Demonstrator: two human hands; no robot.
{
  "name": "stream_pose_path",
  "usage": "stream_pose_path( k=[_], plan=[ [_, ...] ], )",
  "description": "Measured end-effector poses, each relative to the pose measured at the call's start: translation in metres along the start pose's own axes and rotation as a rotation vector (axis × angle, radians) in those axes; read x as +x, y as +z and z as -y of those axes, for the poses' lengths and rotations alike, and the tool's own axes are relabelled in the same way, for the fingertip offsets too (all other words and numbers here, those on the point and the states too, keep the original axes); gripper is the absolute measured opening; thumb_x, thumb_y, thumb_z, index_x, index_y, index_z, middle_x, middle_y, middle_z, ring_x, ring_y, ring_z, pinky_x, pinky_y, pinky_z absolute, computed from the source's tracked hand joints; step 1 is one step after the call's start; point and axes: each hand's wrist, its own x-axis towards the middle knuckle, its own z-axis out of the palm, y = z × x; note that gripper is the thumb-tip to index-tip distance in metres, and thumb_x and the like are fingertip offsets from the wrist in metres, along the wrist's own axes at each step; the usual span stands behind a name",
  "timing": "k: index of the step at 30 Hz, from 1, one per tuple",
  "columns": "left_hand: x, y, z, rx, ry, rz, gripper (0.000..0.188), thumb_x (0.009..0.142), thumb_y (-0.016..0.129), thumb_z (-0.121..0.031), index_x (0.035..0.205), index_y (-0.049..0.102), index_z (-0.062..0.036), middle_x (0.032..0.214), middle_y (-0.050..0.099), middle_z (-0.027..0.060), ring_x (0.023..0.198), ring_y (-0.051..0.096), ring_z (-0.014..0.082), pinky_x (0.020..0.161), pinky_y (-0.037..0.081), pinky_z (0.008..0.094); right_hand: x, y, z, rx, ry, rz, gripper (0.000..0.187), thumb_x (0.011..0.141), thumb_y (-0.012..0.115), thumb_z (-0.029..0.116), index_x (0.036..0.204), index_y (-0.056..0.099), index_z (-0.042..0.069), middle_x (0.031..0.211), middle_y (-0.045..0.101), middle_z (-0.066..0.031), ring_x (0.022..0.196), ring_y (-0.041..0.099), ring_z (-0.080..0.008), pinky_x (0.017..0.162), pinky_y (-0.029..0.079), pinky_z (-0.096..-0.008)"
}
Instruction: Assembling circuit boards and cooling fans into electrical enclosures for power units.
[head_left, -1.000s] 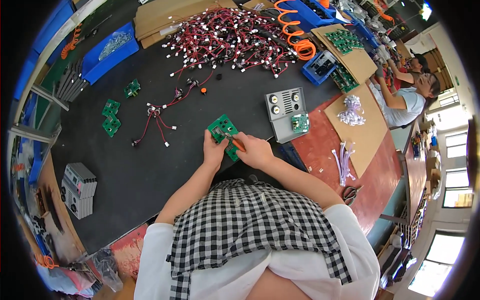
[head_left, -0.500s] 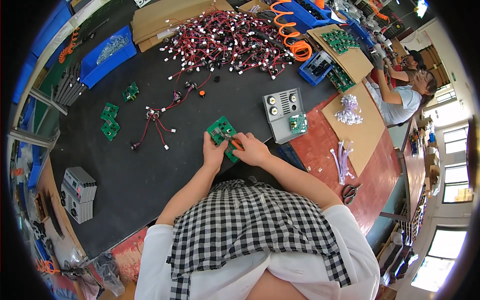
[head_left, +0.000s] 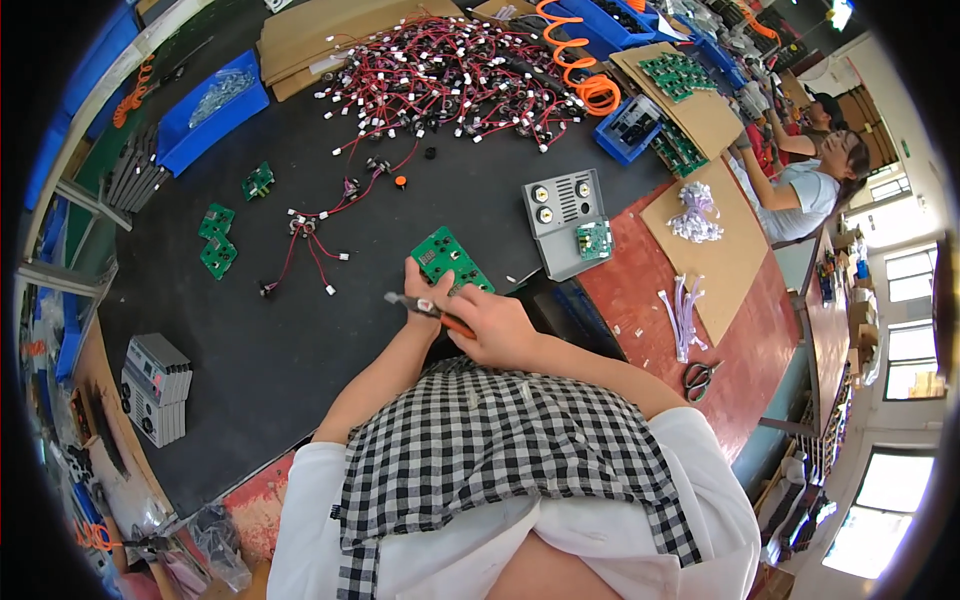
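Note:
A green circuit board (head_left: 447, 260) lies on the black mat just in front of me. My left hand (head_left: 422, 287) grips its near edge. My right hand (head_left: 492, 322) is closed around a thin tool with an orange handle (head_left: 430, 312), whose dark tip points left across my left hand. A grey metal panel with two round knobs (head_left: 558, 216) lies to the right of the board, with a small green board (head_left: 594, 239) resting on it.
A big tangle of red wires with white plugs (head_left: 450, 70) fills the far side. Loose wire sets (head_left: 312, 230) and green boards (head_left: 216, 240) lie left. Blue bins (head_left: 208, 108), grey units (head_left: 155, 388), cardboard (head_left: 715, 250) and scissors (head_left: 698, 376) surround me. Another person (head_left: 812, 175) works at right.
The tool in my right hand now points left across my left hand; before, both hands were closed over the board. The board has hardly moved.

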Motion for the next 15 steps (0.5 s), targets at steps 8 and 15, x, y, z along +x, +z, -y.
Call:
stream_pose_path(
  k=[8, 15],
  plan=[
    [0.000, -0.008, -0.019, -0.099, -0.125, 0.129, 0.045, 0.073, 0.050, 0.009, 0.111, 0.034, -0.0078, 0.105, 0.047, 0.0060, 0.096, 0.048, 0.0184, 0.082, 0.040, 0.0324, -0.111, -0.065, -0.141, -0.361, 0.746, -0.364, 0.033, 0.071, 0.053, 0.023, 0.103, 0.046, 0.016, 0.095, 0.051, -0.0117, 0.080, 0.055, -0.0312, 0.064, 0.045, -0.0414],
    [-0.005, -0.012, -0.048, 0.085, -0.320, 0.206, 0.045, 0.073, 0.048, 0.007, 0.115, 0.035, -0.0057, 0.105, 0.049, 0.0072, 0.094, 0.050, 0.0200, 0.082, 0.041, 0.0333, -0.267, -0.141, -0.204, -0.519, 1.406, -0.435, 0.036, 0.070, 0.055, 0.024, 0.103, 0.045, 0.015, 0.104, 0.049, -0.0145, 0.087, 0.054, -0.0330, 0.069, 0.044, -0.0418]
  ],
)
